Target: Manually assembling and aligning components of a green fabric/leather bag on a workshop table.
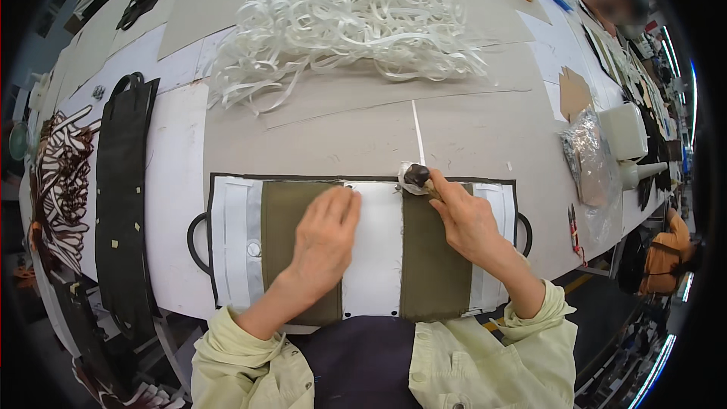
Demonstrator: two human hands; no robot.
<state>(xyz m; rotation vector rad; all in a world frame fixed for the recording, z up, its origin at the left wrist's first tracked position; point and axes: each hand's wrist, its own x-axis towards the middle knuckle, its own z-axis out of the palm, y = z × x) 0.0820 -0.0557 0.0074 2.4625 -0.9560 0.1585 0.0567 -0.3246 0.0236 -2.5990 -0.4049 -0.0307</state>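
An opened-out bag body (371, 257) lies before me, with olive panels either side of a white middle strip, white end sections and dark edging. A black loop handle (198, 244) sticks out at each end. My left hand (327, 235) rests on the left olive panel, fingers stretched and close together, tips at the strip's far edge. My right hand (469, 220) is closed around a small hammer (415, 176) with a dark knob and a white-wrapped head. The hammer is over the far edge of the right olive panel; whether it touches is unclear.
Beyond the bag lies a heap of white ribbon strips (348, 23). A dark bag panel (125, 197) and brown-and-white strips (62, 189) are at left. To the right are a plastic bag (587, 155), white container (625, 131) and red-handled tool (574, 231). Another person (606, 0) is at far right.
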